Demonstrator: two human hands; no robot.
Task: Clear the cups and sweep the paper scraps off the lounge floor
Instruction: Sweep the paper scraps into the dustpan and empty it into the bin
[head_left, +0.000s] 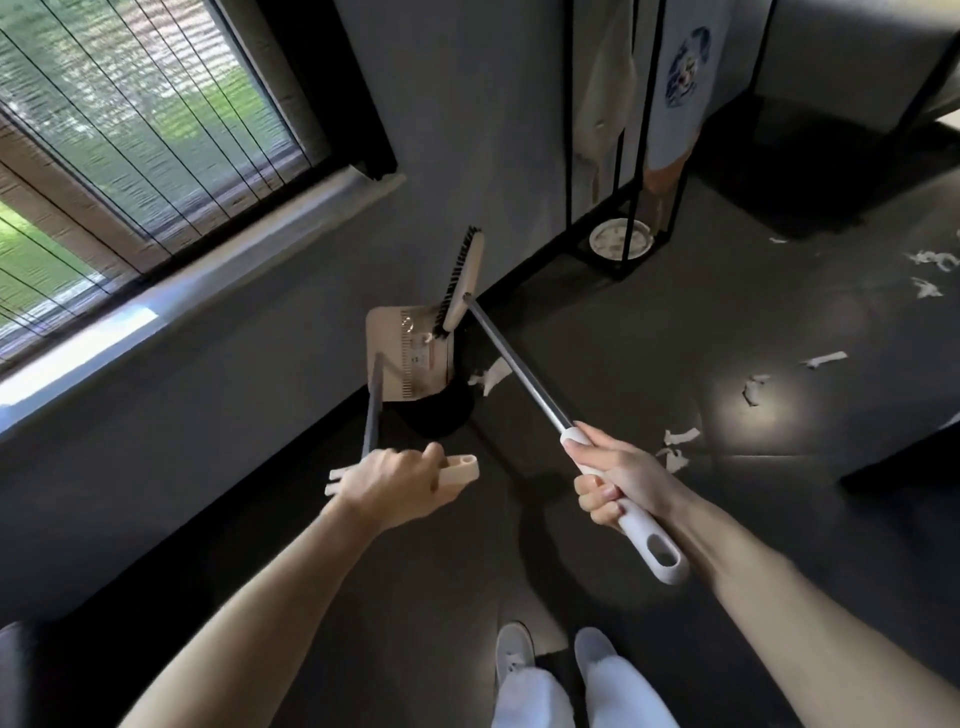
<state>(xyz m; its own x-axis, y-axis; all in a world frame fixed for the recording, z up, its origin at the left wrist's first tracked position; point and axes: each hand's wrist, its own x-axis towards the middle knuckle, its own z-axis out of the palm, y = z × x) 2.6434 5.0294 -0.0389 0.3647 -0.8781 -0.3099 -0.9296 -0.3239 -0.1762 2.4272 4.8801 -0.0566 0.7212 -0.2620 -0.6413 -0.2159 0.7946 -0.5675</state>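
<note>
Dark floor (623, 338) — paper scrap (491, 376) beside dustpan (395, 338)

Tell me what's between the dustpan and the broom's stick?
A white paper scrap lies between the dustpan and the broom's stick, shown in the head view.

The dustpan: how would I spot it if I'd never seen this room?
Find the big window with blinds, then look down to where the grey wall meets the floor. The dustpan is there, on a pole the left hand grips: a flat beige scoop, unlike the bristly broom head beside it.
</note>
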